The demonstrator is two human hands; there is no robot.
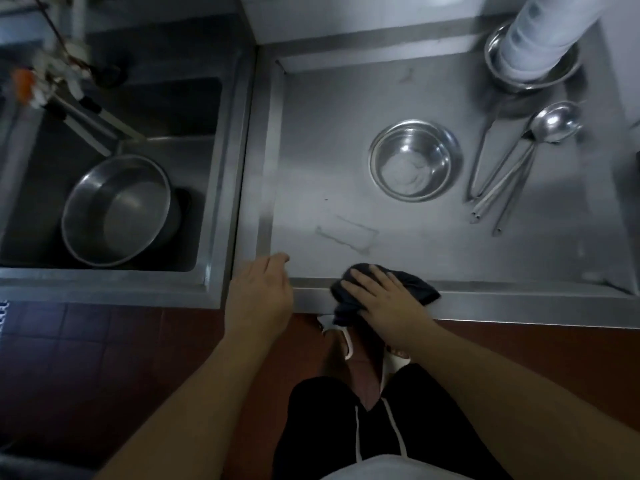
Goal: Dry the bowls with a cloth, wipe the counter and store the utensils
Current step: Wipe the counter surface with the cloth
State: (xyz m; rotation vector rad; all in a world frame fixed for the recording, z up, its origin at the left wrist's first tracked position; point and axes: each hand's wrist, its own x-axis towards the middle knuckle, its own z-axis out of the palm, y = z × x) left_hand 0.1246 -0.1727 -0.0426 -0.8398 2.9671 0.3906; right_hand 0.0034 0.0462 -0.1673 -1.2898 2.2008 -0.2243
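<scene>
A: Counter, steel, with a raised rim. It looks smooth and probably slick where wet; a faint streak mark shows near the front edge.

B: Bowls?

A: One steel bowl stands upright mid-counter. A second bowl sits at the back right corner under a tall white stack. Judged light, rigid and slippery when damp, so take them by the rim with the thumb inside.

B: Utensils?

A: Ladle and long utensils are bunched by the right edge, just beside the middle bowl. They look thin and prone to sliding, so gather them by the handles.

B: Cloth, hands?

A: Dark cloth, soft and limp, is draped over the front edge. The right hand lies on it, fingers spread and pressing flat. The left hand is loosely curled at the front left corner, holding nothing.
</scene>
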